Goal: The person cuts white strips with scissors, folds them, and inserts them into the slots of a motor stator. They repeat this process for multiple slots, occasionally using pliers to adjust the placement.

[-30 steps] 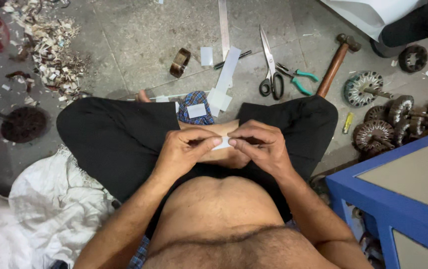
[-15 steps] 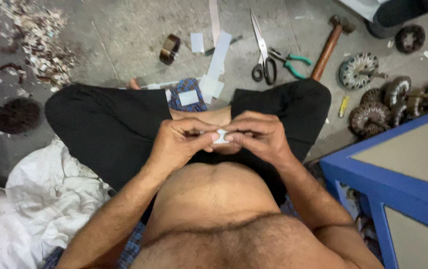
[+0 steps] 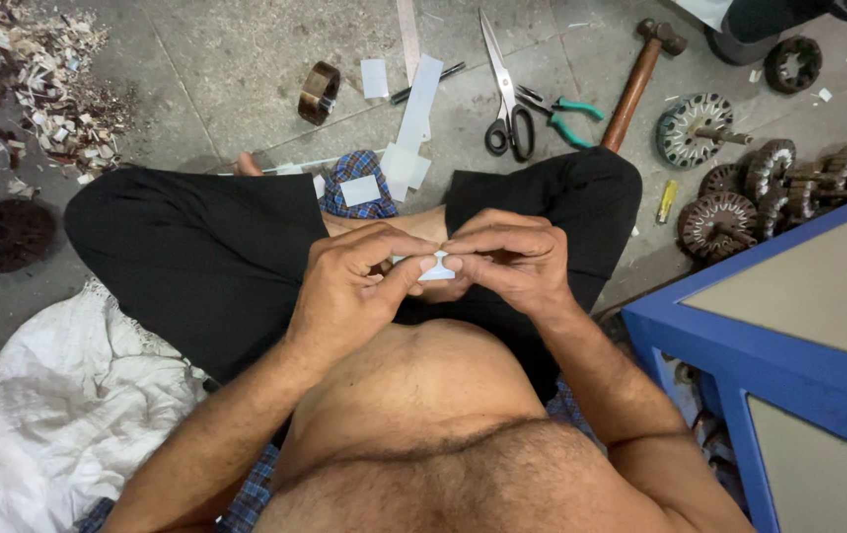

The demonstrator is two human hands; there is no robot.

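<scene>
A small white piece of stiff paper (image 3: 435, 266) is pinched between both hands at the centre of the view, above the crossed legs of a person seated on a grey concrete floor (image 3: 206, 59). The left hand (image 3: 349, 286) is closed on the paper's left end with thumb and forefinger; the right hand (image 3: 507, 259) is closed on its right end, fingers curled over it. The fingertips of the two hands nearly touch.

At 12 o'clock from the hands, cut white paper strips (image 3: 413, 109) are scattered on the floor, with large steel scissors with black handles (image 3: 502, 89) just to their right and green-handled pliers (image 3: 566, 114) touching the scissors' handles. At 1 o'clock a wooden-handled hammer (image 3: 635, 84) is laid. At 2 o'clock round metal wound motor cores (image 3: 739, 188) are clustered. At 4 o'clock a blue-framed table (image 3: 739, 345) is seen. At 11 o'clock a brown tape roll (image 3: 319, 92) is lying, and at 8 o'clock a crumpled white sack (image 3: 78, 395).
</scene>
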